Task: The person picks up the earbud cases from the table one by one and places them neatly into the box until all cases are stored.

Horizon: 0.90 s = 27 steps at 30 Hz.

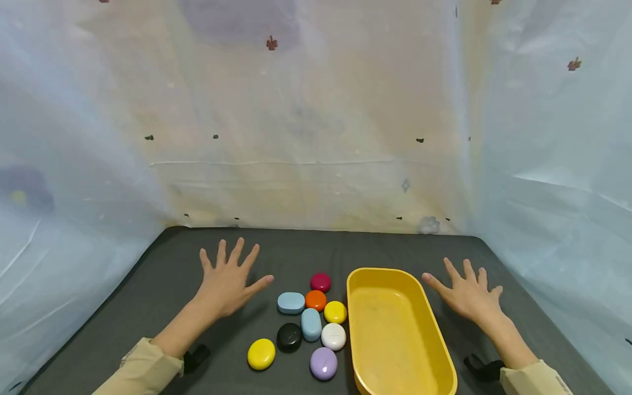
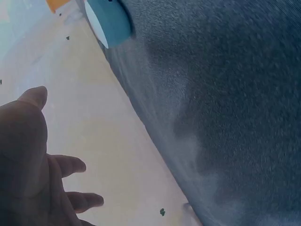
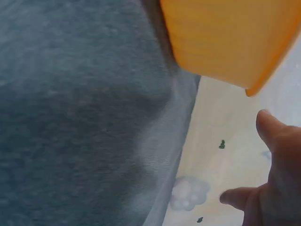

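A deep yellow, round-cornered rectangular tray with a smooth surface is set on a dark grey cloth-covered table, with nine glossy rounded pieces grouped to its left. A yellow round piece and a white round piece are placed just beside the tray's wall. Behind them an orange round piece and a crimson round piece are seen, and in front a lilac round piece. Farther left are placed two light-blue oblong pieces, one lengthwise and one crosswise, a black round piece and, a little apart, a second yellow round piece. The left hand is held over the cloth, nearest the crosswise blue piece, its fingers spread wide. The right hand is held just beyond the tray's right rim, its fingers likewise spread. Both forearms are covered by rolled beige sleeves, and the table is enclosed by a pale patterned curtain.
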Tool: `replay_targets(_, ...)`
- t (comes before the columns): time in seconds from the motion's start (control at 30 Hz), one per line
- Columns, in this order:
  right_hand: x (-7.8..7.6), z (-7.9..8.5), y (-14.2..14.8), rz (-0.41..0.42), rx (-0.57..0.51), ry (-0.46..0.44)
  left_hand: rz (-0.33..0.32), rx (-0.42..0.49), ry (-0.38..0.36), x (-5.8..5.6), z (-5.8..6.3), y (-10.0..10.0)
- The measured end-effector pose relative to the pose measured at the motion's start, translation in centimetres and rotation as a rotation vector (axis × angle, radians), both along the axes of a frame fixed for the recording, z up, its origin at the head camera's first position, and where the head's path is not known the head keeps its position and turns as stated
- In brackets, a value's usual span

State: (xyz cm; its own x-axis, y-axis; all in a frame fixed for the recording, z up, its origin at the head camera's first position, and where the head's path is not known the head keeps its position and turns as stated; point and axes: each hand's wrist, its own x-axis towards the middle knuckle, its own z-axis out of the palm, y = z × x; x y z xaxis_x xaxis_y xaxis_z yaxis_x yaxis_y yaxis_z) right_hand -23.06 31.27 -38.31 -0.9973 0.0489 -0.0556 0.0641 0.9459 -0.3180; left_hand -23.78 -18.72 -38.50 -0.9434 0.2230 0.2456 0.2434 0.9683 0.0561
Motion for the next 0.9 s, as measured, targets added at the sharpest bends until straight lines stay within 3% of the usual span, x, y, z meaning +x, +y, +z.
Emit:
replay_targets(0.23,-0.1,1.1,0.0,0.098,-0.194,-0.016,-0.069,0.155,-0.081,0.4,0.1,0.4)
replay_targets(0.37,0.2,1.6,-0.3,0.091,-0.321,-0.048,-0.11,0.261,-0.117,0.6,0.1,0.3)
replay_targets(0.67,1.3,1.0,-1.2,0.067,-0.862,-0.156,-0.217,0.525,-0.26,2.0,0.0,0.2)
replay_targets(0.9,2.9,0.5,-1.4,0.025,-0.998,-0.183,-0.246,0.627,-0.302,3.3,-0.8,-0.1)
